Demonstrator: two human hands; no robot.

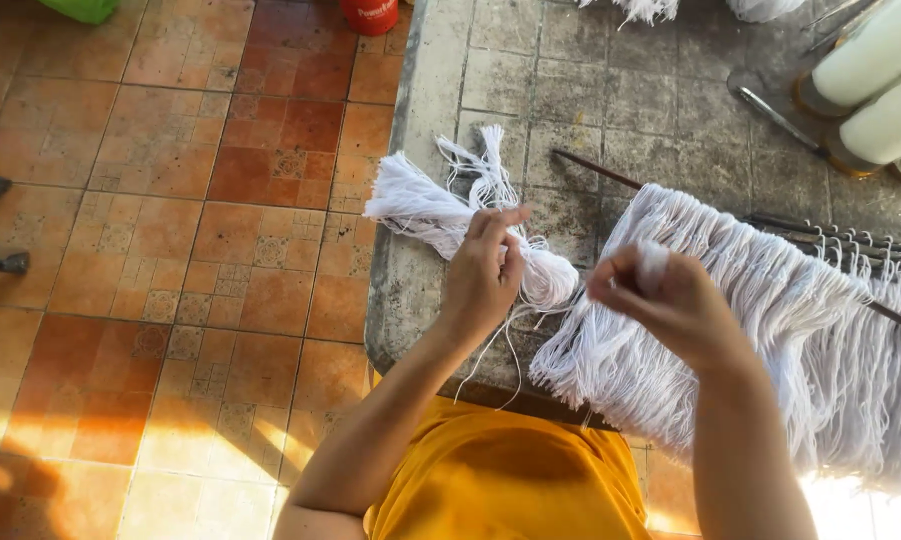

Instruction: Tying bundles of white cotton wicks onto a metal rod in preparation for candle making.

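Two hands work beside the hanging white cotton fringe (770, 330). Left hand (482, 275) pinches strands from a loose white yarn bundle (440, 215) left of it; right hand (670, 300) grips a white tuft at its edge.

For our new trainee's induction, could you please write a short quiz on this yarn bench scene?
1. True or false: the left hand grips a pair of scissors.
2. What does the right hand pinch? A) a small tuft of white yarn B) a metal hook C) a red cup
3. Fill in: the white yarn fringe hangs from a thin dark ____ lying across the worn stone table.

Key: 1. False; it rests on a loose bundle of white yarn. 2. A. 3. Rod.
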